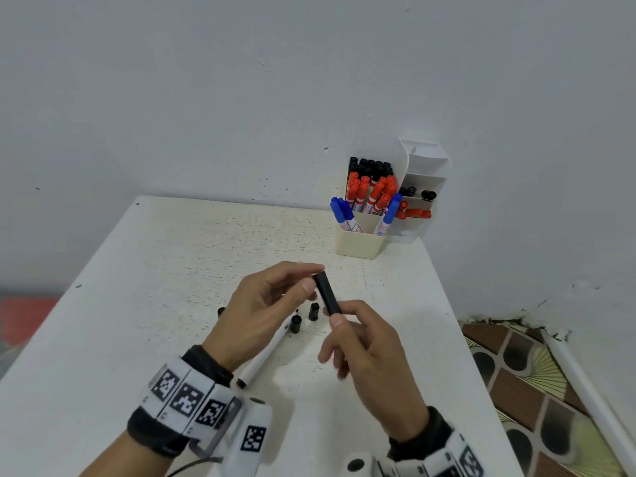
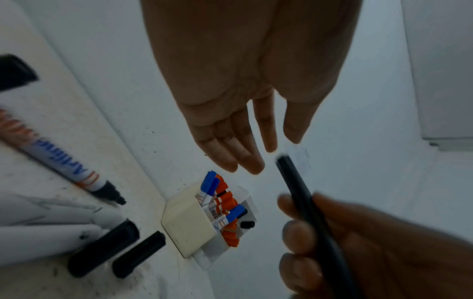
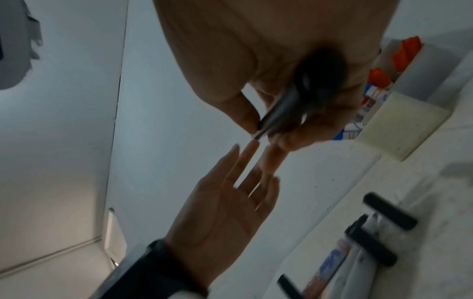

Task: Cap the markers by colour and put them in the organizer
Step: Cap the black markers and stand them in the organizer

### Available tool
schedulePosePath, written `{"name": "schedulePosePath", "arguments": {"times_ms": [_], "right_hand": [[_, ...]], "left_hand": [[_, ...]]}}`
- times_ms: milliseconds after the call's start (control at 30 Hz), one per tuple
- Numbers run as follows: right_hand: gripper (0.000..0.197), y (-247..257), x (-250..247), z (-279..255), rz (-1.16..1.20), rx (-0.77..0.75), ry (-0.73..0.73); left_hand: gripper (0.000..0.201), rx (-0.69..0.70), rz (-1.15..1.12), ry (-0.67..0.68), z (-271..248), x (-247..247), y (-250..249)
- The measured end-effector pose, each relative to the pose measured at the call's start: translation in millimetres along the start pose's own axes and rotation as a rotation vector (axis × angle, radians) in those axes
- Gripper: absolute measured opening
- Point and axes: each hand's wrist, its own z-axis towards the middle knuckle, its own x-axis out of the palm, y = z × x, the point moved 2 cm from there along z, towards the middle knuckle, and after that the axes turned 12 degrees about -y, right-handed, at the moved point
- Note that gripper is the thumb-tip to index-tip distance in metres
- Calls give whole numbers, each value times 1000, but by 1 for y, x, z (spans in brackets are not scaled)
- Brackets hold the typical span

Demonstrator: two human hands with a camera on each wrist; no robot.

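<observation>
A: Black marker [image 1: 327, 293], where is it?
B: In the air, near side of the organizer [image 1: 361, 241], well apart from it, tilted. Right hand [image 1: 370, 352] has fingers and thumb curled round its lower part. Black end sticks up toward the left hand [image 1: 265, 311].

A: Left hand state?
B: Fingers straight and relaxed in both wrist views, holding nothing. Fingertips just beside the marker's top end; touching or not, cannot tell.

A: Capped?
B: Top looks like a black cap, but whether it's fully seated is too blurred to tell. I judge the step is pressing it home.

A: How to do it well?
B: Keep the right-hand grip low on the barrel, push the cap straight along the axis with the left, not sideways. Then check the colour matches.

A: Rest of the scene?
B: Nearer the person than the organizer: 1 uncapped marker [image 1: 263, 356] lying on the surface [image 1: 155, 270], black tip showing, and 2 loose black caps [image 1: 304, 318] beside it. Organizer already holds black, red and blue markers; the white section beside it holds loose caps.
</observation>
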Motion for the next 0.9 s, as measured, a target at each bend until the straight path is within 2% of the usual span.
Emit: {"name": "schedulePosePath", "arguments": {"times_ms": [67, 133, 200, 233, 300, 367, 433, 500, 567, 733, 833, 900], "right_hand": [[9, 1, -11, 13, -85, -62, -70], [12, 1, -31, 36, -133, -112, -193], [35, 5, -56, 63, -136, -163, -345], [45, 8, -68, 77, -121, -211, -423], [53, 17, -92, 106, -144, -323, -573], [50, 25, -111, 134, -204, -403, -715], [43, 31, -121, 158, -239, -504, -811], [37, 32, -124, 179, -271, -574, -837], [34, 26, -121, 198, -330, -623, -808], [23, -11, -107, 229, -610, -636, -723], [33, -35, -99, 234, -759, -584, -679], [41, -45, -97, 236, -842, -611, -651]], "left_hand": [[31, -67, -62, -67, -2, -15, 8], [48, -191, -208, -148, -7, -34, 22], [65, -304, -316, -194, -16, -51, 38], [67, -342, -345, -203, -22, -59, 45], [70, -421, -361, -189, -36, -70, 58], [71, -496, -354, -187, -49, -78, 68], [59, -582, -366, -207, -56, -83, 78], [33, -678, -410, -258, -60, -85, 82], [19, -717, -427, -289, -59, -86, 85], [20, -765, -440, -327, -54, -86, 88], [23, -764, -466, -331, -56, -86, 89], [22, -765, -525, -343, -59, -88, 89]]}}
